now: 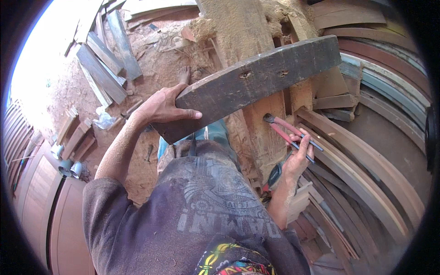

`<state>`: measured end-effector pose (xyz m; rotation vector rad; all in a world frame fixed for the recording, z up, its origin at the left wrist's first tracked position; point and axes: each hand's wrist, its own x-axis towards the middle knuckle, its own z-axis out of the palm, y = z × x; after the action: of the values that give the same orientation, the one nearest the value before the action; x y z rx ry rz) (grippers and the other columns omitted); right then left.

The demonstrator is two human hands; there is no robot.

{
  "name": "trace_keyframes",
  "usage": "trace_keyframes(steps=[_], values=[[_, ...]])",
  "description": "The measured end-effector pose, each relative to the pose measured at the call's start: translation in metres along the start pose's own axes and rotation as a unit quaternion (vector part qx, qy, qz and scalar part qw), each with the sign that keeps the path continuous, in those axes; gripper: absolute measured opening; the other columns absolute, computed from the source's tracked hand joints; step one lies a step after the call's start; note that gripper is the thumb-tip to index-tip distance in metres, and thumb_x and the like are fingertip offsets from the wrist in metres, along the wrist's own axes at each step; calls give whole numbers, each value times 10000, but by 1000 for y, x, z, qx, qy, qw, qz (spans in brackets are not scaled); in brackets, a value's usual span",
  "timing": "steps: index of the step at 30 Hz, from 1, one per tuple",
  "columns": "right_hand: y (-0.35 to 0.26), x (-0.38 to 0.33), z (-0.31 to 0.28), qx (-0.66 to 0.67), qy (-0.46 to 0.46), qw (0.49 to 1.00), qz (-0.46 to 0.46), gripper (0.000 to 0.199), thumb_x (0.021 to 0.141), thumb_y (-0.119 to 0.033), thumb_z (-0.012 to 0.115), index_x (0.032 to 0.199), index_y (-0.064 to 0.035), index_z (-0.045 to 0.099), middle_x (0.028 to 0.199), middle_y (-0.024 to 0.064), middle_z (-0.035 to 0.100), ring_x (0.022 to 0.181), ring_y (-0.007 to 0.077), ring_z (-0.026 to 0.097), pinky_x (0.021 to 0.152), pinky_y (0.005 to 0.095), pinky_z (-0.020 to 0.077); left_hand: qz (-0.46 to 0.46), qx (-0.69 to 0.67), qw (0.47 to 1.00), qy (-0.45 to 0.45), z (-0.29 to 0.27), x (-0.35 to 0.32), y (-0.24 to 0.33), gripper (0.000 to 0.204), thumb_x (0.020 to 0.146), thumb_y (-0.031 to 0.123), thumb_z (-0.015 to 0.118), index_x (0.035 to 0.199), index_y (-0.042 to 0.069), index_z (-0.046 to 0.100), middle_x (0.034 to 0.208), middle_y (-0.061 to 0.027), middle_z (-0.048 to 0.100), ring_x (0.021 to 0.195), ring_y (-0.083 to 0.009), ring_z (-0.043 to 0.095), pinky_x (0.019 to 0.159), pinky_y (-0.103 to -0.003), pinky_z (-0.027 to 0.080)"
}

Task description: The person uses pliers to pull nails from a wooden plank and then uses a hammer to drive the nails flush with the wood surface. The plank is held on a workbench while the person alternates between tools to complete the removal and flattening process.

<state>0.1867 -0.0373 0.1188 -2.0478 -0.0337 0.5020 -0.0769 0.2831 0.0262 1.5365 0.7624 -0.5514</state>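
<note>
A dark, weathered wooden plank (256, 75) with two small pits in its face slants up to the right in front of me. My left hand (166, 106) grips its near left end, thumb lying across the face and fingers behind. Lower on the right, my right hand (300, 153) is closed round the red handles of a pair of pincers (285, 129). The dark head of the pincers points up and left, over a sawdust-covered wooden bench (259, 133), apart from the plank. Whether the head touches the bench I cannot tell.
Long boards (366, 160) are stacked along the right. Dark plank offcuts (101, 71) lie on the dirt floor at the far left, near a clear plastic bag (104, 118). Brown door panels (68, 224) lie at the lower left. Sawdust (238, 27) heaps at the bench's far end.
</note>
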Motion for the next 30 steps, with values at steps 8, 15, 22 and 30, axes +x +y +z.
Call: trace_keyframes(steps=[8, 15, 22, 30], values=[[-9, 2, 11, -18, 33, 999, 4, 400, 1156, -346, 583, 1281, 28, 656, 908, 56, 674, 915, 188, 686, 755, 343, 564, 25, -56, 995, -78, 3, 9, -13, 1100, 765, 684, 912, 1530, -22, 556, 1286, -283, 740, 1241, -365, 721, 1094, -451, 554], [-9, 3, 14, -57, 42, 997, -2, 486, 1132, -427, 611, 1302, 27, 639, 922, 42, 644, 915, 153, 680, 750, 291, 583, 19, -304, 922, -237, 19, 29, -43, 1017, 839, 594, 914, 1583, 17, 531, 1369, -191, 715, 1285, -288, 677, 1115, -415, 533], [-19, 1, 26, -67, 92, 993, 28, 465, 1121, -425, 633, 1265, 17, 650, 917, 42, 648, 883, 151, 672, 705, 288, 555, 10, -366, 884, -290, 24, 39, -58, 964, 852, 536, 928, 1546, -17, 550, 1363, -161, 716, 1261, -250, 681, 1098, -398, 541], [-20, 1, 27, -81, 89, 993, 13, 478, 1116, -428, 639, 1272, 24, 629, 892, 36, 625, 881, 145, 654, 691, 283, 534, -5, -479, 817, -321, 48, 44, -80, 882, 875, 470, 927, 1522, -15, 576, 1354, -142, 727, 1246, -233, 687, 1091, -387, 544]])
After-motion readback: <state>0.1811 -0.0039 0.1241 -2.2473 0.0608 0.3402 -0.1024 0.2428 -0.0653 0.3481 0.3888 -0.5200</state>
